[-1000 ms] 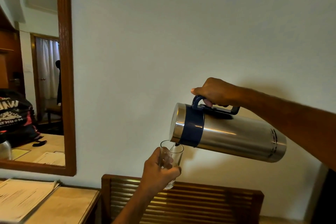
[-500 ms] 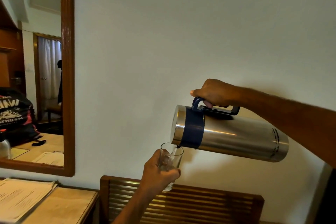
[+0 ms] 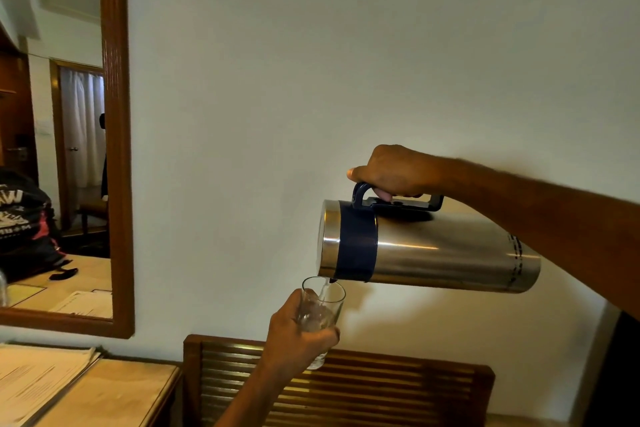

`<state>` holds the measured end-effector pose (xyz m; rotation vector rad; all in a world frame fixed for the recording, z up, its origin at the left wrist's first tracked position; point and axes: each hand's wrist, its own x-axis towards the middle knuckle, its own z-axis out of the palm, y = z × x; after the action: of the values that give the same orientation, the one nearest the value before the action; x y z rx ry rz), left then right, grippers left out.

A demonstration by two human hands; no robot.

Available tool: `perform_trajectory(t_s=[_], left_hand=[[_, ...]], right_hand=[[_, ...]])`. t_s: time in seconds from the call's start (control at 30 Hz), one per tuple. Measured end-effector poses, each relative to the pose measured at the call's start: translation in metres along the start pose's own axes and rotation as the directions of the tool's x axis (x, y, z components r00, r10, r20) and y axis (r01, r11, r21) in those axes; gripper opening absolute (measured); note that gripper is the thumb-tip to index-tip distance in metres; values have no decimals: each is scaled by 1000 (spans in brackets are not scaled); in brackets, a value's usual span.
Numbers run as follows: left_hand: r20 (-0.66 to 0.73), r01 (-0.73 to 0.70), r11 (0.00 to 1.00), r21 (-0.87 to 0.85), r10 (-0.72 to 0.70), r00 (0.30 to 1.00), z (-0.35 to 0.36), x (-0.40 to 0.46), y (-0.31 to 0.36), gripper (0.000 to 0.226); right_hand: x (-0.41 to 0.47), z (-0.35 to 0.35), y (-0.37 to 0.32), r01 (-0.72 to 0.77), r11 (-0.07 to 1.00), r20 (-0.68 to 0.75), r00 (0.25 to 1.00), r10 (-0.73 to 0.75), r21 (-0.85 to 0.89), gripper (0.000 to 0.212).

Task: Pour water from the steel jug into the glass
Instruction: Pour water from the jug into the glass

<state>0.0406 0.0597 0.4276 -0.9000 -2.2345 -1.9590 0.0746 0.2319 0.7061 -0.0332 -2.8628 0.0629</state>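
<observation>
The steel jug [image 3: 429, 246] has no brand that can be read; near its base there are only two dark dotted bands, and a dark blue collar goes around its top. In the mirror [image 3: 55, 135] on the left, a dark bag [image 3: 27, 222] shows white letters, but only "AW" can be made out. The papers [image 3: 38, 378] on the wooden table [image 3: 114, 395] at the near left carry printed lines too small to read. The right hand [image 3: 394, 172] is closed around the blue handle and holds the jug almost lying flat, with the spout to the left and just above the glass [image 3: 320, 314]. A thin stream of water [image 3: 325, 288] falls into the glass, which has some water in its lower part. The left hand [image 3: 298, 336] is wrapped around the glass and holds it in the air, above the back of a slatted wooden chair [image 3: 346, 385].
</observation>
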Motion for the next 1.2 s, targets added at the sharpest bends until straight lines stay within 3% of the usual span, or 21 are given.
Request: perform_trajectory(t_s=[0.4,0.6,1.2], left_hand=[[7,4,1000,-11,-3,1000,4,-1,-3,49],[-10,18,998,-53,-18,1000,3,-1,-4,46],[-13,27,997,-77,-28,1000,-6,1,6,51]], right_hand=[[-1,-1,-6,74,994,-43,996,-77,-75,71],[2,3,-11,35,996,-54,998,-39,-78,72],[-10,-2,-6,53,999,-86,995,-53,5,73]])
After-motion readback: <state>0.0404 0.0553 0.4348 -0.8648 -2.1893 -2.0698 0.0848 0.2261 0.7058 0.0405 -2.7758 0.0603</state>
